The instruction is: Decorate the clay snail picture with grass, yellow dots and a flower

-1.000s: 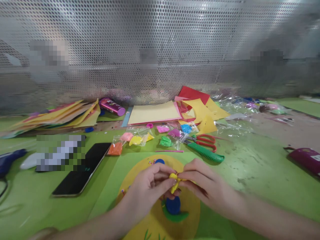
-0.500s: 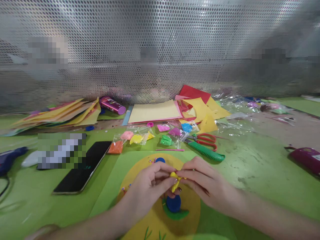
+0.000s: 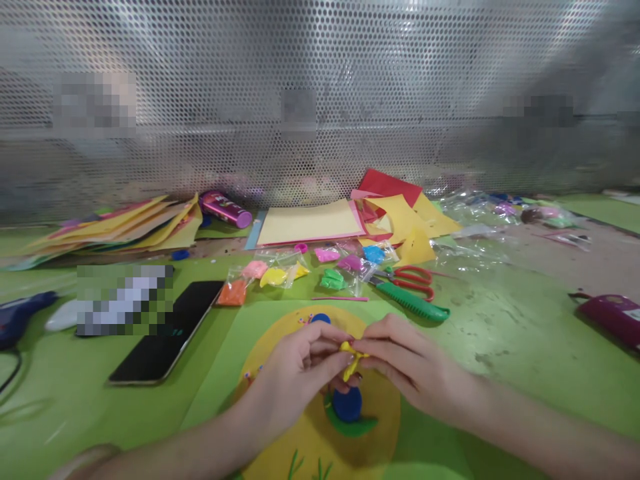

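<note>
The lump of modelling clay [image 3: 350, 371] is bright yellow, while the paper disc [image 3: 360, 457] is a deeper, orange-tinged yellow, patterned with a dark blue clay circle [image 3: 347, 404], a green clay crescent [image 3: 369, 425] and thin green strands [image 3: 294, 465]. The sheet [image 3: 223, 373] is light green, the tabletop [image 3: 525, 347] a duller green. Orange [image 3: 232, 293], salmon [image 3: 255, 269] and bright blue [image 3: 374, 254] tint the clay packets. The scissors [image 3: 414, 271] have red handles, the utility knife [image 3: 415, 303] is green, the smartphone [image 3: 163, 343] black. Dark round dots pattern the silver-grey perforated panel [image 3: 225, 80].

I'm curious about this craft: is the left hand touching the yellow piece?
Touching. The head view shows the left hand pinching the yellow piece between thumb and fingers.
</note>
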`<move>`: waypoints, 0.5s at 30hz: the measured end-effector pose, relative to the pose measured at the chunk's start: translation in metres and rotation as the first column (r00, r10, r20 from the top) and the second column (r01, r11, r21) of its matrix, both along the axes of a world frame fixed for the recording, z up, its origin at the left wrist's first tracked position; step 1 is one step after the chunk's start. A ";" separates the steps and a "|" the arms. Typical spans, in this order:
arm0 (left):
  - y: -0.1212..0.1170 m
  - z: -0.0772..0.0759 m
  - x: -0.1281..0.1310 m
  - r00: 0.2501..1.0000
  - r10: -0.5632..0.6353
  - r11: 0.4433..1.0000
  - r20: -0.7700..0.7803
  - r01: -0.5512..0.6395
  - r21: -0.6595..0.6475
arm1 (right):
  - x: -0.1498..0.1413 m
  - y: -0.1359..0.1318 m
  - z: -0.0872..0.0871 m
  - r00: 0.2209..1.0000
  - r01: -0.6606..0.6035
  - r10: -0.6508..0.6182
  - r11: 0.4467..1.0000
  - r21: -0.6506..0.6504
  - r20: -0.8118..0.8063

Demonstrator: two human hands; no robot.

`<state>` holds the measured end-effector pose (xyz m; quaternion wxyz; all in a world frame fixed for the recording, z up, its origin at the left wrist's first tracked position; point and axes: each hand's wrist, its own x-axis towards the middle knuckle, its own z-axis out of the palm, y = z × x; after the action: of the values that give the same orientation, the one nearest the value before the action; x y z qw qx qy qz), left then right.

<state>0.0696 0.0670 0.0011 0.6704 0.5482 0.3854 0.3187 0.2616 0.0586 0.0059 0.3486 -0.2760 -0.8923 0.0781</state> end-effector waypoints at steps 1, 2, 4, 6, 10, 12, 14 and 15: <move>0.000 0.000 0.000 1.000 -0.002 1.000 0.007 0.003 -0.004 | 0.000 0.000 0.001 1.000 0.011 -0.011 1.000 0.017 0.014; 0.000 -0.001 0.000 1.000 -0.004 1.000 0.015 0.004 -0.008 | 0.001 0.000 0.001 1.000 0.020 -0.021 0.999 0.038 0.022; 0.001 -0.001 0.000 1.000 -0.007 1.000 0.019 0.008 -0.013 | 0.002 0.001 0.001 0.999 0.021 -0.022 0.998 0.062 0.026; 0.001 -0.001 0.001 1.000 -0.003 1.000 0.004 0.003 -0.004 | 0.002 0.001 -0.001 1.000 0.015 -0.015 0.998 0.062 -0.010; 0.001 -0.002 0.000 1.000 0.001 1.000 0.000 -0.001 -0.004 | 0.002 0.001 -0.001 0.995 0.020 -0.022 1.000 -0.020 -0.095; 0.001 -0.002 -0.001 1.000 0.002 1.000 0.003 -0.002 -0.008 | 0.003 0.001 0.001 0.996 0.006 -0.011 0.998 -0.055 -0.094; 0.001 -0.002 -0.001 1.000 0.007 1.000 -0.001 -0.007 -0.007 | 0.004 0.001 0.003 0.997 -0.008 0.002 0.997 -0.072 -0.081; 0.002 -0.002 -0.002 1.000 0.008 1.000 0.001 -0.008 -0.006 | 0.005 0.002 0.004 0.997 -0.012 0.006 0.997 -0.071 -0.075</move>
<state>0.0680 0.0685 -0.0008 0.6710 0.5444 0.3883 0.3202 0.2663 0.0604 0.0096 0.3715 -0.2812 -0.8764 0.1217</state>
